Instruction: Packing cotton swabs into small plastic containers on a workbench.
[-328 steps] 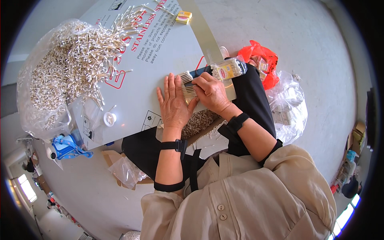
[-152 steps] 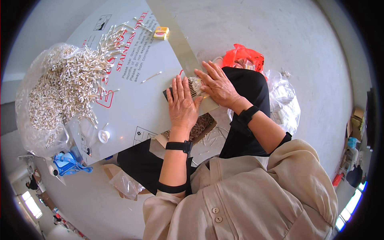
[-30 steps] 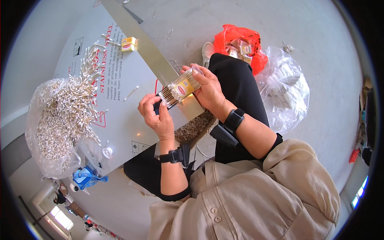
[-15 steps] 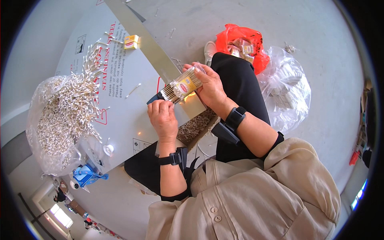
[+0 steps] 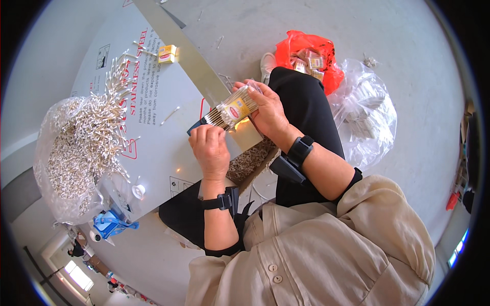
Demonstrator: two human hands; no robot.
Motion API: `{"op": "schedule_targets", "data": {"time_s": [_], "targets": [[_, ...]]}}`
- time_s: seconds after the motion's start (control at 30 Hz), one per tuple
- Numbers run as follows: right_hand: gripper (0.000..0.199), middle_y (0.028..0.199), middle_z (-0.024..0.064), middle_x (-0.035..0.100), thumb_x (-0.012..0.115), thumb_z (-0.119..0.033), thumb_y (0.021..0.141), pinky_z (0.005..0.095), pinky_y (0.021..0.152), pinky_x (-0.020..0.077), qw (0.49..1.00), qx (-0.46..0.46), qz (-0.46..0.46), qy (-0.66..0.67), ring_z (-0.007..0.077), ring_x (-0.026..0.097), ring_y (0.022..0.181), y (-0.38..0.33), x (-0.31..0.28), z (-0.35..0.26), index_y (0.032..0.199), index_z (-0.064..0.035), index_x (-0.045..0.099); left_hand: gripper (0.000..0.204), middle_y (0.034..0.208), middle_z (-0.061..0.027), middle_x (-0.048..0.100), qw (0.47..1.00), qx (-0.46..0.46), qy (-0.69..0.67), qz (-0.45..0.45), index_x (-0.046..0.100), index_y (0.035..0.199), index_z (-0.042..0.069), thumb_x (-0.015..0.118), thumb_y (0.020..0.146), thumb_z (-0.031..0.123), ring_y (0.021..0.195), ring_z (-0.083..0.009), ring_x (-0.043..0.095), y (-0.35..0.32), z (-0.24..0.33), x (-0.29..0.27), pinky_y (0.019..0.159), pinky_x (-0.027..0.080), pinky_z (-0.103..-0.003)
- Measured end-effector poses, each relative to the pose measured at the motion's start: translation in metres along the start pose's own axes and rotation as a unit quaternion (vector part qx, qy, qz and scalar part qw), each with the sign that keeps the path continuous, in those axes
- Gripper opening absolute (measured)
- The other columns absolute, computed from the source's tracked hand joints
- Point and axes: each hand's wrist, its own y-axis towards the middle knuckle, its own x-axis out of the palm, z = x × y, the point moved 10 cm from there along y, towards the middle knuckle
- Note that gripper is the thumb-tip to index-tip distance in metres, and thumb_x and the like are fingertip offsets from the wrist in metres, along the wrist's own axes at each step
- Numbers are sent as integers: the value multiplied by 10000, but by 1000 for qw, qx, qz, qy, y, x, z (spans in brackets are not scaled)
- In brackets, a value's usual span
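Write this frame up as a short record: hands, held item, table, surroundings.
Left hand: at the left end of the swab pack; exact grip unclear
Right hand: holds the pack's far end
Held item: clear pack, yellow label
Grey table: swab bag spilling loose swabs
Right of right leg: red bag, translucent bag

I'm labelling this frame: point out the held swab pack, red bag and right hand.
Held swab pack (image 5: 239, 108), head view: yellow label.
Red bag (image 5: 334, 79), head view: right wall.
Right hand (image 5: 270, 111), head view: middle of the hand.
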Motion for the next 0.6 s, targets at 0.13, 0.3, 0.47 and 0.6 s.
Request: {"op": "schedule_targets", "data": {"time_s": [0.13, 0.3, 0.47, 0.6], "targets": [[304, 1250, 182, 579, 503, -92, 993, 393, 999, 481, 1000, 2, -4, 1, 268, 580, 1164, -1, 2, 0, 1265, 33, 450, 178, 880, -54, 569, 997, -31, -17, 61, 599, 853, 67, 700, 728, -9, 887, -268, 532, 0, -14, -13, 818, 432, -398], [304, 1247, 182, 580, 509, -91, 991, 391, 999, 481, 1000, 5, 4, -1, 269, 581, 1165, -1, 1, 0, 1263, 34, 456, 174, 881, -63, 563, 999, -36, -10, 26, 586, 862, 70, 685, 744, -12, 884, -278, 528, 2, -18, -4, 818, 433, -403], [302, 1246, 183, 581, 511, -92, 990, 393, 996, 483, 1000, 2, 4, -6, 271, 583, 1162, 1, 0, 0, 1259, 35, 458, 163, 879, -63, 555, 999, -19, 26, -8, 557, 849, 67, 666, 758, -11, 884, -279, 519, 4, -17, -2, 809, 427, -403], [301, 1242, 182, 582, 509, -95, 992, 397, 993, 486, 1000, 3, 5, -6, 271, 583, 1158, -1, 0, -1, 1258, 34, 457, 160, 879, -64, 556, 999, -31, 29, -3, 556, 851, 67, 659, 756, -10, 888, -279, 519, 0, -22, -5, 811, 425, -400]]}}
